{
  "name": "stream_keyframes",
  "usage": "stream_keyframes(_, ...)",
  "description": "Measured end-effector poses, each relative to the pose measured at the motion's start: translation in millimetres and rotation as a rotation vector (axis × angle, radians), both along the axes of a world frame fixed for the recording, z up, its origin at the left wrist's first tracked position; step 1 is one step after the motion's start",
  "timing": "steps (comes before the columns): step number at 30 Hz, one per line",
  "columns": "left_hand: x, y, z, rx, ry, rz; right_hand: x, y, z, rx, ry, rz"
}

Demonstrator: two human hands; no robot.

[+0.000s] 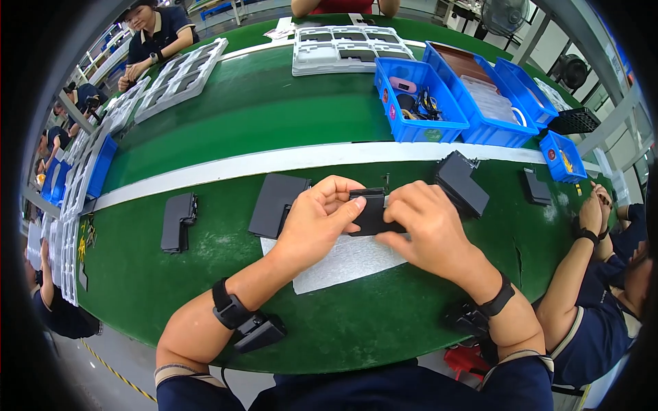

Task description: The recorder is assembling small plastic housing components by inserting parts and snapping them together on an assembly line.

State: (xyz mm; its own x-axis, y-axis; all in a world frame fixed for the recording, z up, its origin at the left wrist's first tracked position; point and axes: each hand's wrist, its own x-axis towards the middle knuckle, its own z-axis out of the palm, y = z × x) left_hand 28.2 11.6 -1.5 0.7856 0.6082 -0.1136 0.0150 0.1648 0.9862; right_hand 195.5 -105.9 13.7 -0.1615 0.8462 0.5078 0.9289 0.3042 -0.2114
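Note:
A flat black rectangular part is held over a white sheet on the green table. My left hand grips it from the left, with the thumb lying on its upper face. At its right edge, the fingers of my right hand are bent and closed against it; their tips are partly hidden. Beyond my left hand lies a black L-shaped part, and a similar black part rests beyond my right hand. A small metal piece shows just behind the held part.
More black L-shaped parts lie at the left and right. Blue bins stand past the white strip, one holding cables. White trays sit farther back. Co-workers are around the table; one person's arms rest at the right.

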Motion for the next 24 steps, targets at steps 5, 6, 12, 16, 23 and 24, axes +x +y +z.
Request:
stream_keyframes(5, 0.5, -3.6, -1.4, 0.003, -0.041, -0.001, -0.3, 1.3, -1.0, -0.076, 0.42, -0.228)
stream_keyframes(6, 0.3, -4.6, -2.7, 0.036, -0.035, -0.009, -4.7, 3.7, -1.5, 0.011, 0.493, -0.19)
stream_keyframes(12, -0.9, -8.7, -3.0, 0.13, -0.04, -0.031, -4.9, 1.7, 2.3, 0.103, 0.375, -0.093)
stream_keyframes(16, -0.1, -9.3, -3.9, 0.112, -0.065, -0.016, -5.7, 1.4, 9.9, 0.173, 0.091, -0.05)
stream_keyframes(23, 0.0, -8.8, 1.8, -0.04, -0.089, 0.005, -0.1, 1.6, 6.8, 0.212, -0.005, -0.04)
stream_keyframes(24, 0.2, -9.3, 1.7, -0.033, -0.073, 0.014, -0.7, 2.1, 4.7, 0.217, 0.126, -0.059)
